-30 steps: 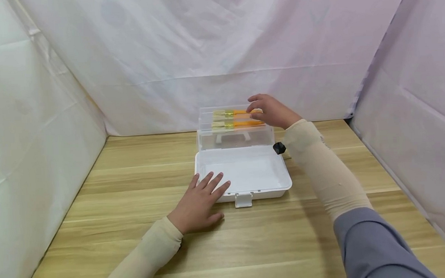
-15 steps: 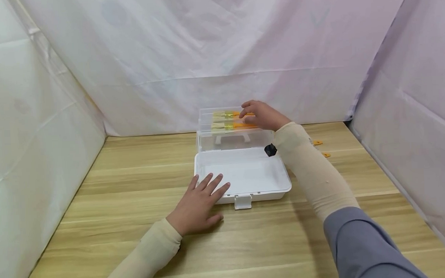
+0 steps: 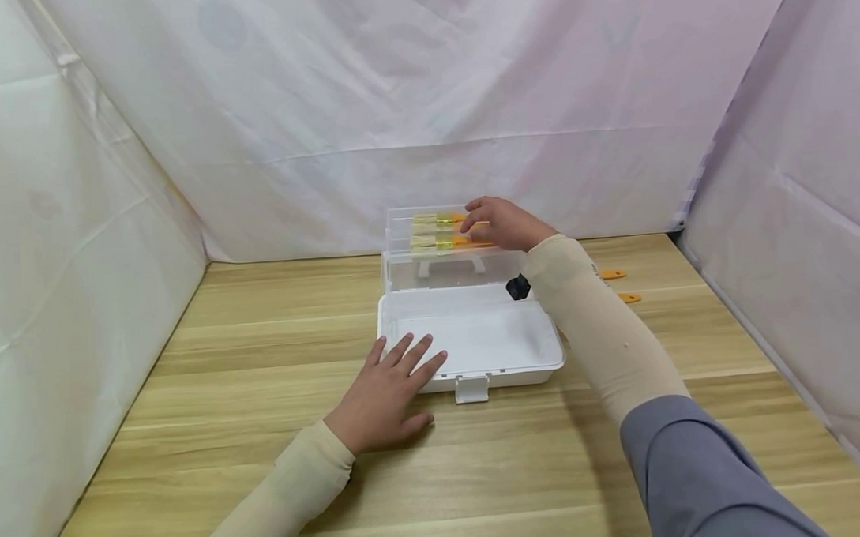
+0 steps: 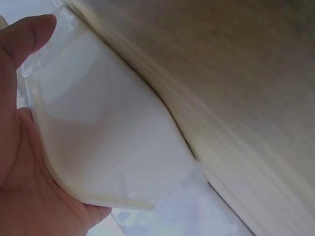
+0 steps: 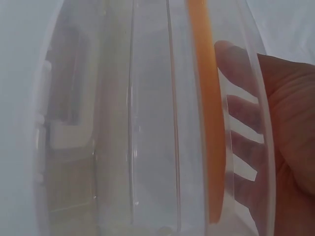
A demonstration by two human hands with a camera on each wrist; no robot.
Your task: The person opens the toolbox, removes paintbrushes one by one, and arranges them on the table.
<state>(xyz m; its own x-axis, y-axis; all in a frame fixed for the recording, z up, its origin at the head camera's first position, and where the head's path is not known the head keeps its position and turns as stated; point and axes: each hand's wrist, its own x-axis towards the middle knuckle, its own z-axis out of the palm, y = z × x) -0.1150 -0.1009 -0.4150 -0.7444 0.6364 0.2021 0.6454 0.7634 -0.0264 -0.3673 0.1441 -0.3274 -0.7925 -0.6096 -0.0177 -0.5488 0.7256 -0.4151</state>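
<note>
A white plastic box [image 3: 508, 380] stands with its clear lid [image 3: 444, 277] raised at the back. Spread fingers of my left hand [image 3: 377, 397] rest on its front left corner; in the left wrist view the thumb [image 4: 37, 34] lies near the latch. A clear tray at the lid's top holds an upper paintbrush [image 3: 437, 218] and a lower paintbrush [image 3: 439, 243], bristles left. My right hand [image 3: 507, 225] reaches over their orange handles with loosely bent fingers. In the right wrist view its fingertips lie beside one orange handle [image 5: 209, 113], seen through clear plastic.
Two more orange handle ends, an upper one [image 3: 613, 274] and a lower one [image 3: 630, 298], lie on the wooden table [image 3: 261, 322], partly hidden by the right sleeve. White cloth [image 3: 290, 131] hangs behind and at both sides. A latch [image 3: 471, 389] hangs at the box front.
My right hand has shifted left along the brush handles and slightly down, then nearly stopped. The handle ends on the table have come into sight. My left hand stays put.
</note>
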